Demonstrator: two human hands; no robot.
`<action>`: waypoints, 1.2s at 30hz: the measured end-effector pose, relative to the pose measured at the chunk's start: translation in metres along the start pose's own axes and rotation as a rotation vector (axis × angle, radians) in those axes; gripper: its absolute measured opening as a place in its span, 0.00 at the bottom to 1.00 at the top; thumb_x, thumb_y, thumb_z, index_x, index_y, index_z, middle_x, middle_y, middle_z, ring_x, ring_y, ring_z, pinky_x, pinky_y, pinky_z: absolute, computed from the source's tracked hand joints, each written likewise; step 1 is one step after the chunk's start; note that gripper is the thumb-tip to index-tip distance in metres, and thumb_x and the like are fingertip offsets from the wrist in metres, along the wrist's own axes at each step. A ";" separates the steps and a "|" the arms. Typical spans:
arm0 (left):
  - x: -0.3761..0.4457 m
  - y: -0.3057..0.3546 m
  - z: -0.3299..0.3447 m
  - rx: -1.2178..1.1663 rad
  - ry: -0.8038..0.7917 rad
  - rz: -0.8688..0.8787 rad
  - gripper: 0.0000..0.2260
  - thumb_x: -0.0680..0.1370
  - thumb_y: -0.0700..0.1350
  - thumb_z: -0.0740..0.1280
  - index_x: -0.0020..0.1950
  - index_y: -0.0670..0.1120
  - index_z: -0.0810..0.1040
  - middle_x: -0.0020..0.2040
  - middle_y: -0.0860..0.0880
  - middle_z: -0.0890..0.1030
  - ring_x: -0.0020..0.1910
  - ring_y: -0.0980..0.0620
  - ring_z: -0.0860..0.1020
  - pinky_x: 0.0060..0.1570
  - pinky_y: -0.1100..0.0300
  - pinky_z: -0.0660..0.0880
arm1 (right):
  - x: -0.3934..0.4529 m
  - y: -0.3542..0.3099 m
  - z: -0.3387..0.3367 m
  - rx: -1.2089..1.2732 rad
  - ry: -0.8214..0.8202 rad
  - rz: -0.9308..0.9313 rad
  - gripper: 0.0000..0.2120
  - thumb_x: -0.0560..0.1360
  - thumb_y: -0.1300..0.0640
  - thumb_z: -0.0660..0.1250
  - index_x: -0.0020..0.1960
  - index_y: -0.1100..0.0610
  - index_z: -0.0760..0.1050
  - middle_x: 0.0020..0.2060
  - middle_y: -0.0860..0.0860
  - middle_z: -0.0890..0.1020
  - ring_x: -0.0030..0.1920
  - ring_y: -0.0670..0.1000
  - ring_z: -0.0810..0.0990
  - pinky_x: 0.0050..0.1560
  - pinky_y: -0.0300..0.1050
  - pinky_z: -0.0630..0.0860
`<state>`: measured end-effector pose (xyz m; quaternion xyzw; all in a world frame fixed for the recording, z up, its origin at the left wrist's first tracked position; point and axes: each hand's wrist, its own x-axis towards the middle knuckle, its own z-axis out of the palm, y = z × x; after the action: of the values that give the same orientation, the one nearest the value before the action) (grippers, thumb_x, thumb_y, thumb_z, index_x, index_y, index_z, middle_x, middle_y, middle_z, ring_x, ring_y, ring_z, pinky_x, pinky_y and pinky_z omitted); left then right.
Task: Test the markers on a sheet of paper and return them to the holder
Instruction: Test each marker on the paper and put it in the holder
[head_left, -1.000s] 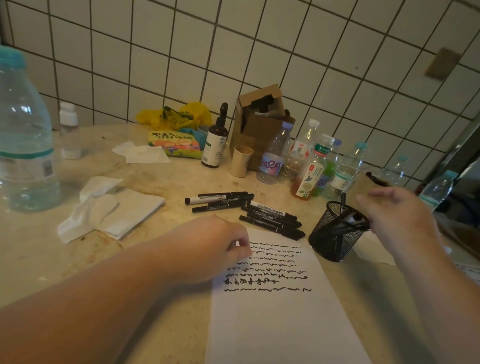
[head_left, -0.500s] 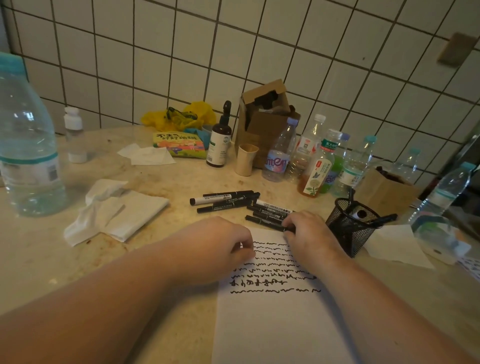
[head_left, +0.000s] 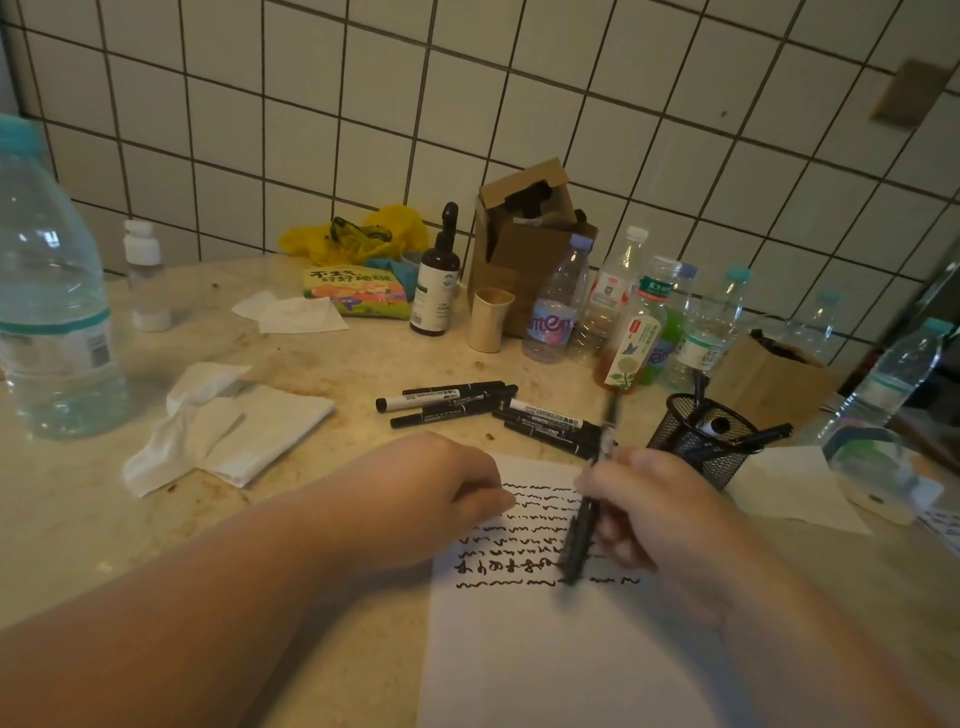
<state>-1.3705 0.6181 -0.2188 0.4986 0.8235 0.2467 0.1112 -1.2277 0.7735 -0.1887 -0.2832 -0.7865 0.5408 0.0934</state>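
**Marker lifted over the sheet**

Since half a second earlier, a marker (head_left: 584, 519) had been raised from the pile of markers (head_left: 488, 408) at frame centre. It was gripped, blurred, by the closed right hand (head_left: 654, 512) above the scribbled sheet of paper (head_left: 545, 623). The sheet's upper left edge was pinned by the curled left hand (head_left: 441, 493). The mesh holder (head_left: 701, 441), holding markers, stood just right of the right hand on the bench (head_left: 78, 519), bottles (head_left: 623, 322) behind it.

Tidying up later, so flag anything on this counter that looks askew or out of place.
The mesh holder is tipped onto its side beside the paper, with markers poking out of its mouth. Crumpled tissues lie loose to the left. The right hand holds one marker, blurred.
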 end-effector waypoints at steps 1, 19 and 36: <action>0.000 0.002 0.000 -0.028 -0.002 -0.002 0.13 0.79 0.61 0.61 0.57 0.59 0.80 0.43 0.60 0.81 0.44 0.63 0.78 0.49 0.62 0.77 | -0.002 0.006 0.003 0.075 -0.010 -0.011 0.09 0.78 0.59 0.66 0.39 0.56 0.73 0.26 0.51 0.72 0.25 0.48 0.69 0.26 0.38 0.67; -0.013 -0.004 -0.025 -0.569 -0.507 0.214 0.07 0.77 0.51 0.67 0.42 0.51 0.83 0.30 0.52 0.69 0.29 0.54 0.65 0.33 0.64 0.65 | -0.011 0.022 0.001 0.434 -0.176 -0.489 0.05 0.64 0.62 0.66 0.31 0.59 0.80 0.24 0.60 0.77 0.23 0.54 0.75 0.22 0.42 0.69; 0.002 -0.005 0.002 0.185 -0.101 0.015 0.13 0.76 0.64 0.64 0.53 0.60 0.80 0.41 0.59 0.82 0.41 0.61 0.78 0.47 0.58 0.78 | -0.012 0.036 0.028 0.148 -0.262 -0.200 0.08 0.78 0.60 0.67 0.43 0.58 0.83 0.34 0.60 0.83 0.34 0.56 0.81 0.39 0.53 0.76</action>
<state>-1.3749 0.6181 -0.2228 0.5247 0.8324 0.1448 0.1044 -1.2183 0.7535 -0.2307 -0.1228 -0.7743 0.6174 0.0641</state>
